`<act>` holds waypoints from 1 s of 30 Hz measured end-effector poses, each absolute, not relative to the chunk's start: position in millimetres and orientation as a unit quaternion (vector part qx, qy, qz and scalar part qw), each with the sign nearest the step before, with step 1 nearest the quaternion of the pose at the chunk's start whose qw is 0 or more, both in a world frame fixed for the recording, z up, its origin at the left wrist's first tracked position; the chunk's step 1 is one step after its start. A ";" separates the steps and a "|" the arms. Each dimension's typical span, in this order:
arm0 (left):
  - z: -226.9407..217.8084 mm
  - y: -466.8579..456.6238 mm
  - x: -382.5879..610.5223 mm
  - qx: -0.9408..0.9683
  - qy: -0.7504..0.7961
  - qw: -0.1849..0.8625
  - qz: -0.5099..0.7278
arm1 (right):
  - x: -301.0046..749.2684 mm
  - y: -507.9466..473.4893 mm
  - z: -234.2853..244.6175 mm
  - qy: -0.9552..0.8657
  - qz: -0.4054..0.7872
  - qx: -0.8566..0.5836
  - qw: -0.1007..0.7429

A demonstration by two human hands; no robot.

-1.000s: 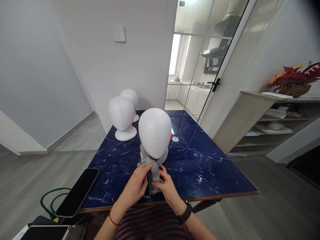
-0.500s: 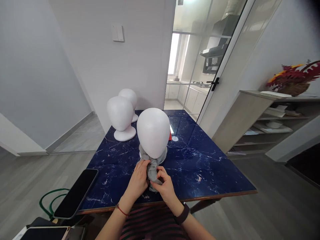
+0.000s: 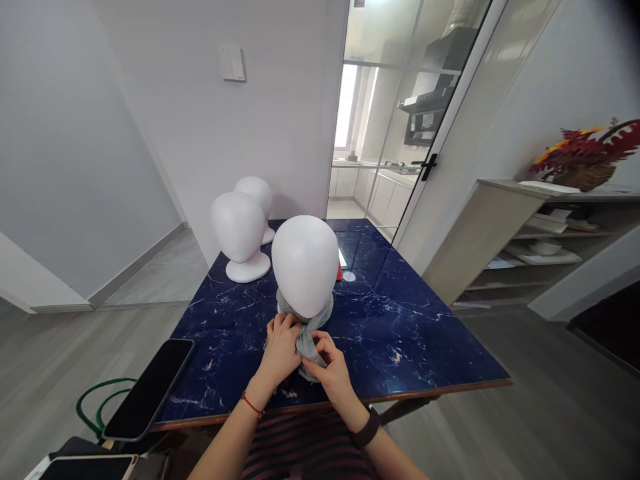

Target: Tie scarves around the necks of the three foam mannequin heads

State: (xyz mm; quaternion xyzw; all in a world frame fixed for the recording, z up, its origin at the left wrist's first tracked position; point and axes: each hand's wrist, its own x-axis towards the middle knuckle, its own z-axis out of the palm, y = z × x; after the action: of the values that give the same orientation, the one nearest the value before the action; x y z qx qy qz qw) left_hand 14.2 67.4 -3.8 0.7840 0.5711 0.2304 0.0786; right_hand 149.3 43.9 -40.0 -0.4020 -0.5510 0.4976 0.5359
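Since the earlier frame, the left hand [image 3: 283, 347] has crept up and outward, its knuckles now turned to the camera, just below the front head [image 3: 305, 265]. With that, more of the grey cloth [image 3: 307, 343] shows: a twisted strip runs from the right of the head's neck down between the hands. This suggests the loose end is being worked across the front of the neck, with no finished knot to be seen.

Both forearms reach up from below the head, wrists angled inward. The left fingers curl over the cloth under the head's chin; their tips are hidden, so I cannot tell how firmly they grip. The right hand [image 3: 331, 369], lower and to the right, pinches a fold between thumb and fingers.

The cloth circles the head's neck and gathers in front, over a blue table [image 3: 400, 313]. Left of the head and behind it stand a second head [image 3: 239, 227] and a third head [image 3: 256, 193], both bare.
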 end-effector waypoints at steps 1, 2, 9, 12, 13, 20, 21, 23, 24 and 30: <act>-3.7 68.2 13.5 0.788 0.565 0.082 0.232 | 149.9 44.1 -40.6 -0.547 0.502 -0.403 0.536; -3.9 69.1 12.5 0.792 0.557 0.089 0.235 | 150.5 44.6 -41.8 -0.542 0.505 -0.404 0.537; -10.1 74.4 5.1 0.780 0.526 0.173 0.293 | 153.5 55.5 -54.1 -0.490 0.548 -0.410 0.541; -8.8 74.2 3.7 0.767 0.520 0.215 0.307 | 152.7 59.0 -50.5 -0.486 0.590 -0.370 0.528; -7.5 74.0 3.5 0.765 0.518 0.224 0.310 | 152.1 59.4 -48.3 -0.489 0.597 -0.357 0.526; -3.6 65.4 7.2 0.729 0.536 0.177 0.386 | 145.7 57.6 -41.9 -0.518 0.606 -0.325 0.509; -4.8 62.7 8.3 0.702 0.561 0.154 0.410 | 144.7 57.0 -42.3 -0.516 0.612 -0.323 0.504; -7.8 56.3 9.9 0.628 0.631 0.102 0.444 | 142.9 56.0 -43.9 -0.517 0.611 -0.320 0.507; -9.5 53.0 10.1 0.593 0.664 0.091 0.446 | 142.1 55.7 -45.0 -0.520 0.603 -0.322 0.511; -19.3 40.5 7.1 0.541 0.644 0.297 0.453 | 139.3 57.7 -55.5 -0.514 0.575 -0.372 0.516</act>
State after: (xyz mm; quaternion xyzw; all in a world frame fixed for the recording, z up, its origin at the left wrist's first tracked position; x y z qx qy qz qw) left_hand 7.1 40.5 -19.3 0.5406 0.6439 0.4527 0.2971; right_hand 139.3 57.7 -55.5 -0.3718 -0.5144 0.5753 0.5160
